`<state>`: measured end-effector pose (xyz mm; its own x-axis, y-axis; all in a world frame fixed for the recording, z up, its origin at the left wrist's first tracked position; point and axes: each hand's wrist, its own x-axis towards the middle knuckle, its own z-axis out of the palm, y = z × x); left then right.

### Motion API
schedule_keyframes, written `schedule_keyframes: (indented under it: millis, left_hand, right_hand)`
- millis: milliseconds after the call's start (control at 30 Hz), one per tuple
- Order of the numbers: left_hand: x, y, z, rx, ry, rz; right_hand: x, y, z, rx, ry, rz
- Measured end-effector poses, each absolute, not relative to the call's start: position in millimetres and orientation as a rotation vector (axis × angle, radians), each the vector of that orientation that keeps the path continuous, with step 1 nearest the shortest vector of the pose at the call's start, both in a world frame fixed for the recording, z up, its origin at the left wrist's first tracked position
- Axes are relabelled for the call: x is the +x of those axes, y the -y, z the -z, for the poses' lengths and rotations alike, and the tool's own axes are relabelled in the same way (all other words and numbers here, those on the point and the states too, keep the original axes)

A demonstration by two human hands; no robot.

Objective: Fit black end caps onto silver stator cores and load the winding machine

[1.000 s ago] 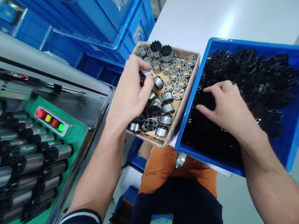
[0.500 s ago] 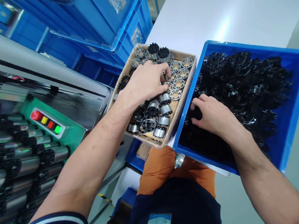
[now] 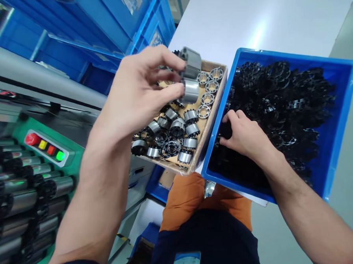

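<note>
My left hand [image 3: 143,87] is raised above the brown box [image 3: 203,149]. Its thumb and fingers grip silver metal cores [image 3: 191,92], seemingly two, one above the other, slightly blurred. Below it in the box lie several short metal cores with black toothed ends [image 3: 191,129] and upright slotted rings [image 3: 208,98]. My right hand [image 3: 246,131] rests inside the blue bin [image 3: 340,128] at its left side, fingers curled among black ring-shaped parts [image 3: 284,102]. Whatever sits between those fingertips is too dark to make out.
Large blue crates [image 3: 108,18] are stacked at the upper left. At the lower left, a green machine panel [image 3: 19,125] carries coloured buttons [image 3: 45,147] beside rows of metal cylinders [image 3: 19,202]. The white table [image 3: 223,20] extends behind the box and bin.
My left hand has risen out of the box and shifted left and towards me, now with metal cores in its grip. My right hand has stayed nearly in place in the bin.
</note>
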<state>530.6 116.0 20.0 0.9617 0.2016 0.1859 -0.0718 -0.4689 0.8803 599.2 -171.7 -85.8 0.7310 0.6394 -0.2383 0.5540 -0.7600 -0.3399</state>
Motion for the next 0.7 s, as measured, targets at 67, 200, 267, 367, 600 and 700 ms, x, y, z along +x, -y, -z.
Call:
schedule_keyframes:
  millis: [67, 200, 267, 367, 600, 700]
  left_hand:
    - [504.8, -98.3, -24.7, 1.693, -0.224, -0.254]
    - [462.9, -66.9, -23.3, 1.266, -0.43, -0.031]
    - [448.1, -57.8, -19.7, 1.132, -0.442, 0.025]
    - [433.8, -50.2, -13.5, 1.108, -0.431, 0.017]
    - [436.3, -35.6, 1.9, 1.147, -0.356, -0.006]
    - [443.4, -22.3, 17.1, 1.286, -0.324, -0.014]
  right_hand:
    - [598.0, 168.7, 82.6, -2.759, 0.967, -0.517]
    - [603.0, 170.8, 79.4, -2.682, 0.93, -0.529]
    - [610.1, 178.0, 77.8, -2.589, 0.899, -0.497]
    - [622.7, 192.3, 71.7, -2.441, 0.79, -0.431]
    - [621.0, 191.3, 52.2, -1.828, 0.386, -0.409]
    - [603.4, 176.4, 48.0, -1.453, 0.462, -0.51]
